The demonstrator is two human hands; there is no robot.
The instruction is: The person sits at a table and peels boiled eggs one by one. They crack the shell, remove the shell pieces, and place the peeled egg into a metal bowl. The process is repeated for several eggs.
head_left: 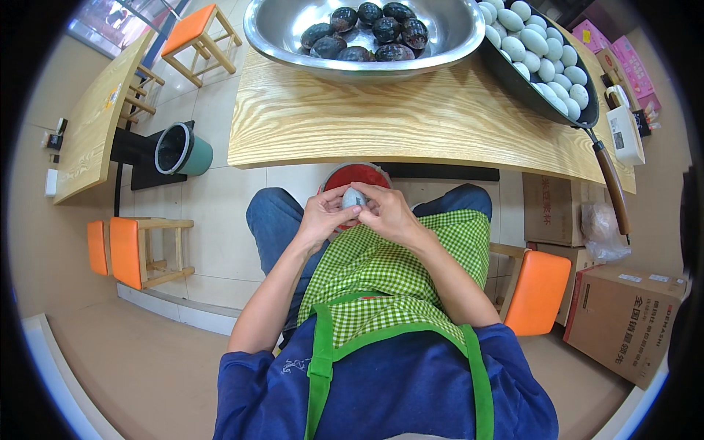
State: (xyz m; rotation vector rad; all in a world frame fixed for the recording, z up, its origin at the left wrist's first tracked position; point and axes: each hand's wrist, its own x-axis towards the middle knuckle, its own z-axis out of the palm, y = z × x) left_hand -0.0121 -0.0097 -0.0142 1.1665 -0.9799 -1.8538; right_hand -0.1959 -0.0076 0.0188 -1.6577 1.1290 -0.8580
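Between both hands is a preserved egg (353,198) with a pale blue-grey shell and a darker patch on one side. My left hand (325,217) closes its fingers and thumb on the egg's left side. From the right, my right hand (394,213) grips it with thumb and fingertips. Just beneath my hands is a round red container (353,174), partly hidden by them. On the table stands a wide steel bowl (367,67) with several dark, glossy peeled eggs (355,53). A black pan (522,92) beside it is heaped with pale unpeeled eggs (555,59).
The wooden table (352,125) lies ahead, and the pan's brown handle (610,180) juts past its edge. A green bin (196,155) and orange stools (126,253) are at left. An orange chair (539,292) and cardboard boxes (623,319) stand at right.
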